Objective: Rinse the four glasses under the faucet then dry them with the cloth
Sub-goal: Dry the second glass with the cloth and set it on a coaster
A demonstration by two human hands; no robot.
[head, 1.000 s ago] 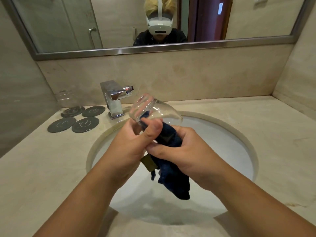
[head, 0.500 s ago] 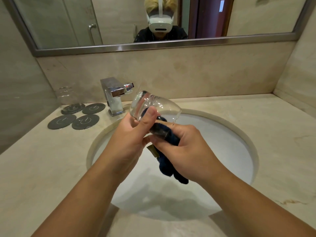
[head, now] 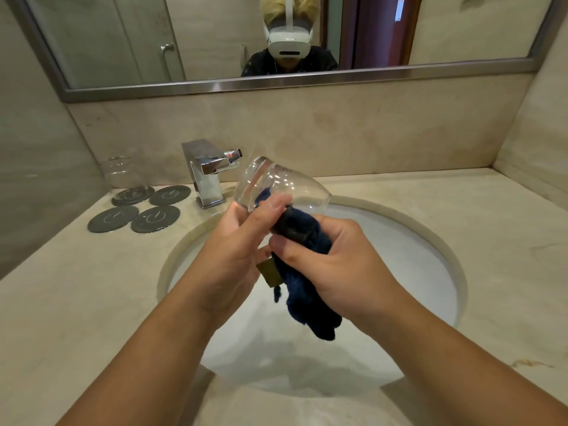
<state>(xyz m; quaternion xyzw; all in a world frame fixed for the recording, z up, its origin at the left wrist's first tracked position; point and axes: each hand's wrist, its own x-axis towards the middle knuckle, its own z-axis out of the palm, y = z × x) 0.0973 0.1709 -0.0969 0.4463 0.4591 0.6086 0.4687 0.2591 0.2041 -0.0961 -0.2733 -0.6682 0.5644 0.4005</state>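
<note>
Tipped a little further since half a second back: glass (head: 278,187) now with its base up and away toward the faucet (head: 209,173), mouth down toward the person. Long axis slanted, running from upper left near the faucet spout to lower right over the sink (head: 430,241). Held above the basin, just right of the faucet and not touching it. Left hand (head: 236,250) curled around the near side of the glass, thumb pressed across the wall, other fingers wrapped behind and mostly hidden. Right hand (head: 332,265) closed into a loose fist on the dark blue cloth (head: 307,290), thumb and forefinger pinching the bunched part that goes into the mouth of the glass; blue visible through the clear wall. Rest of the cloth hanging below the right hand over the basin, a small tan label showing beside the left palm. Left of the faucet, four dark round coasters (head: 135,207) on the countertop (head: 76,287), one clear glass (head: 120,172) standing on the far left one, against the wall.
</note>
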